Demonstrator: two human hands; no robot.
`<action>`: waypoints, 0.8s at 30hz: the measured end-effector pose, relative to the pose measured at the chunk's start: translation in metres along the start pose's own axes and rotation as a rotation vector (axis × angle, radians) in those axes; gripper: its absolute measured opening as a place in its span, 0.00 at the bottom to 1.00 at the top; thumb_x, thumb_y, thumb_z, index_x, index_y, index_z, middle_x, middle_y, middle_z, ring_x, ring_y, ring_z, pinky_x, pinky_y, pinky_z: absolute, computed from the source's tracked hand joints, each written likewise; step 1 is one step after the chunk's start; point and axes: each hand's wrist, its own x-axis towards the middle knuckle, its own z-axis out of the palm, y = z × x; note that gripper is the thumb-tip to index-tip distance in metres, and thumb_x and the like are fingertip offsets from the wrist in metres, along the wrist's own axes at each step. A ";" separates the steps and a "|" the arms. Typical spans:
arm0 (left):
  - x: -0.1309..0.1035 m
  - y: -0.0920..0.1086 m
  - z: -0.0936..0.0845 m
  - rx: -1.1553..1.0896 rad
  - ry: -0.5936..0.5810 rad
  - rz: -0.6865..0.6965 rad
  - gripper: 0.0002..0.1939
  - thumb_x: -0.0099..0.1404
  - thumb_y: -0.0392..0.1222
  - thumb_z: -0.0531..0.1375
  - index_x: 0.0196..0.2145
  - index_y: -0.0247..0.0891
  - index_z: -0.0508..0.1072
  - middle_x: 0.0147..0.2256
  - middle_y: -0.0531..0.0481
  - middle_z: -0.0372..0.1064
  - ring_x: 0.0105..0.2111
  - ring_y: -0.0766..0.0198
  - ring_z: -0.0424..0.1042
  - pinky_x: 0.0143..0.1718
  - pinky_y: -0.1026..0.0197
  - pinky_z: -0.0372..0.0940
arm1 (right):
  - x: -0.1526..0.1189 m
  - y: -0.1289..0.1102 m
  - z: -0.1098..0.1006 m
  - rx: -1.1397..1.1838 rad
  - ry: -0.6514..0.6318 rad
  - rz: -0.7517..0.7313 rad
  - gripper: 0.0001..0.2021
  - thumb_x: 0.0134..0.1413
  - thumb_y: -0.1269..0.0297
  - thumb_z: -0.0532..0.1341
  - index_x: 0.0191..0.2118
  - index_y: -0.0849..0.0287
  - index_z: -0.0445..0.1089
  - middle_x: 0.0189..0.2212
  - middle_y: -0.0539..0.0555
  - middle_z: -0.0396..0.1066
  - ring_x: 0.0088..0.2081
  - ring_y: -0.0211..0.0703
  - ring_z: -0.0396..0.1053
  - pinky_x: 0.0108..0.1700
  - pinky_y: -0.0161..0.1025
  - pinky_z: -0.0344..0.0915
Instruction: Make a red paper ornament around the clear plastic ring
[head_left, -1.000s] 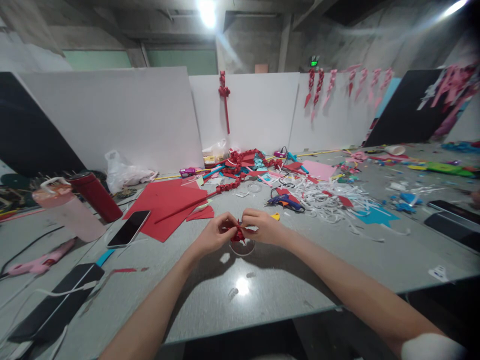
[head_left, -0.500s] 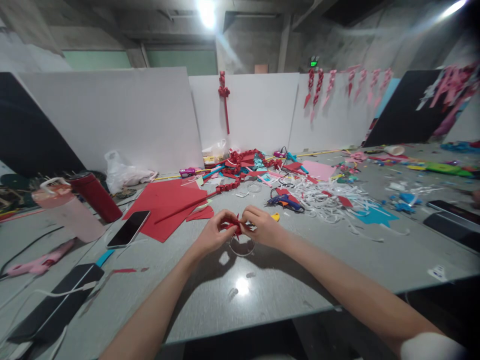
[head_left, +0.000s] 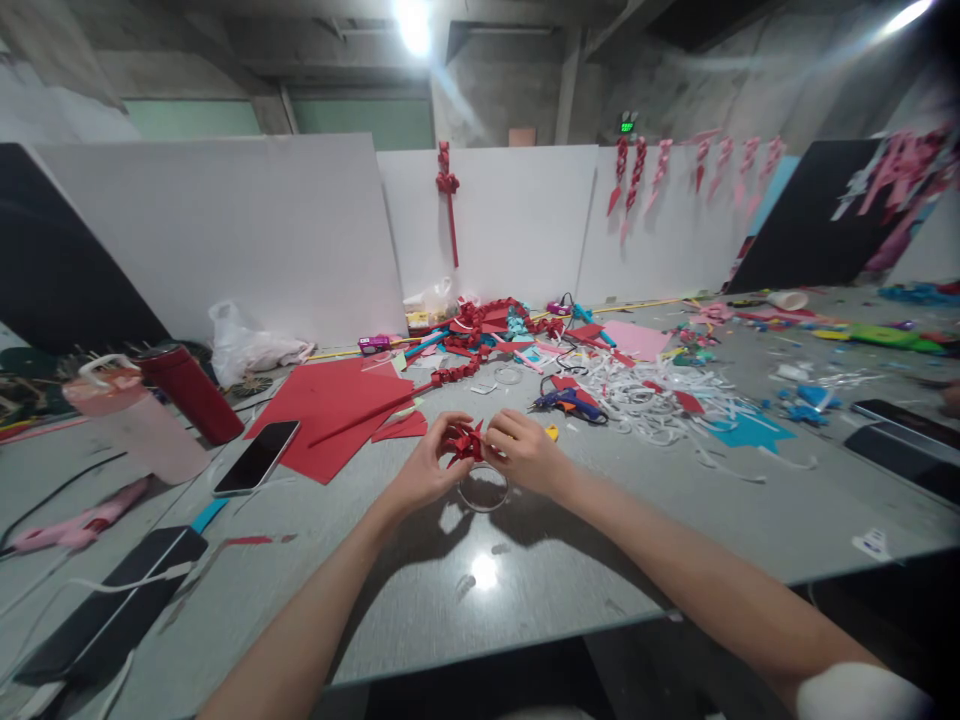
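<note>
Between my two hands is a small red folded piece with pointed tips [head_left: 466,443], which looks like paper. My left hand [head_left: 424,472] curls around its left side, fingers and thumb closed on it. From the right, my right hand [head_left: 529,452] pinches at its edge with bent fingers; the fingertips are partly hidden. A thin, pale ring [head_left: 484,508] shows just below the hands on the grey table. Close behind my right hand peeks a yellow object [head_left: 553,433], mostly covered.
Red sheets [head_left: 300,410] and a phone [head_left: 257,458] lie to the left, near a red bottle [head_left: 191,393] and a pink bottle [head_left: 139,425]. A blue glue gun [head_left: 570,404] sits beside white paper strips [head_left: 660,400]. A white board [head_left: 517,220] stands behind.
My left hand's fingers have opened wider around the red folded piece, so more of its points show. My right hand has stayed nearly in place, still at its edge.
</note>
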 end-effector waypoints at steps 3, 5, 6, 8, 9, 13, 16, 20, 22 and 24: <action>-0.001 -0.002 0.000 -0.013 0.003 0.011 0.30 0.63 0.40 0.69 0.60 0.46 0.65 0.53 0.44 0.70 0.50 0.58 0.75 0.56 0.53 0.71 | 0.000 -0.002 0.001 0.012 0.048 0.040 0.10 0.70 0.73 0.58 0.35 0.54 0.67 0.33 0.55 0.69 0.36 0.48 0.64 0.39 0.43 0.64; 0.000 -0.003 0.000 -0.024 0.010 0.011 0.31 0.64 0.40 0.68 0.61 0.47 0.64 0.54 0.45 0.69 0.51 0.58 0.75 0.57 0.53 0.70 | 0.000 -0.003 0.001 0.034 0.078 0.064 0.10 0.70 0.73 0.58 0.35 0.54 0.66 0.32 0.54 0.69 0.36 0.48 0.65 0.39 0.43 0.64; 0.000 -0.003 0.000 -0.032 0.015 0.007 0.30 0.65 0.41 0.68 0.61 0.48 0.64 0.53 0.45 0.69 0.50 0.58 0.75 0.57 0.53 0.70 | 0.000 -0.004 0.000 0.044 0.088 0.074 0.10 0.70 0.72 0.58 0.35 0.54 0.65 0.32 0.54 0.69 0.36 0.48 0.65 0.39 0.43 0.64; 0.002 -0.004 0.001 -0.051 0.031 -0.003 0.27 0.67 0.43 0.67 0.60 0.46 0.65 0.51 0.46 0.70 0.49 0.58 0.75 0.56 0.53 0.70 | 0.000 -0.005 0.000 0.054 0.089 0.089 0.10 0.71 0.72 0.59 0.35 0.53 0.66 0.32 0.54 0.69 0.36 0.47 0.65 0.40 0.43 0.64; 0.002 -0.005 0.002 -0.059 0.041 -0.006 0.25 0.68 0.45 0.66 0.59 0.45 0.66 0.50 0.46 0.70 0.48 0.58 0.75 0.55 0.54 0.70 | 0.000 -0.005 0.000 0.053 0.085 0.093 0.10 0.71 0.71 0.59 0.35 0.53 0.66 0.32 0.54 0.69 0.36 0.48 0.66 0.40 0.44 0.64; 0.005 -0.007 0.005 -0.073 0.069 -0.005 0.22 0.69 0.48 0.66 0.57 0.42 0.68 0.49 0.45 0.70 0.47 0.59 0.75 0.54 0.56 0.70 | 0.001 -0.006 -0.001 0.049 0.079 0.098 0.10 0.71 0.71 0.59 0.35 0.53 0.66 0.33 0.55 0.70 0.36 0.48 0.66 0.39 0.44 0.64; 0.005 -0.006 0.009 -0.062 0.099 -0.013 0.22 0.68 0.47 0.66 0.56 0.43 0.67 0.47 0.47 0.70 0.45 0.60 0.75 0.52 0.57 0.70 | 0.002 -0.007 -0.002 0.062 0.095 0.110 0.09 0.71 0.71 0.59 0.36 0.53 0.67 0.33 0.55 0.70 0.36 0.48 0.67 0.39 0.44 0.64; 0.006 -0.005 0.014 -0.037 0.191 -0.024 0.20 0.68 0.47 0.65 0.54 0.44 0.68 0.44 0.48 0.71 0.43 0.61 0.75 0.49 0.58 0.70 | 0.002 -0.008 -0.002 0.064 0.098 0.137 0.09 0.71 0.71 0.59 0.36 0.53 0.67 0.32 0.55 0.70 0.36 0.49 0.68 0.39 0.45 0.65; 0.006 -0.005 0.015 -0.030 0.215 -0.019 0.19 0.68 0.46 0.64 0.54 0.44 0.67 0.44 0.48 0.71 0.42 0.61 0.74 0.48 0.58 0.70 | 0.001 -0.007 -0.001 0.063 0.103 0.150 0.09 0.71 0.71 0.59 0.36 0.53 0.67 0.32 0.55 0.70 0.36 0.49 0.68 0.40 0.45 0.66; 0.006 -0.005 0.015 -0.028 0.216 -0.012 0.19 0.68 0.45 0.64 0.54 0.44 0.67 0.44 0.48 0.71 0.42 0.61 0.75 0.48 0.58 0.71 | 0.001 -0.007 0.000 0.064 0.116 0.158 0.09 0.71 0.71 0.59 0.36 0.53 0.66 0.33 0.55 0.71 0.37 0.49 0.69 0.40 0.45 0.67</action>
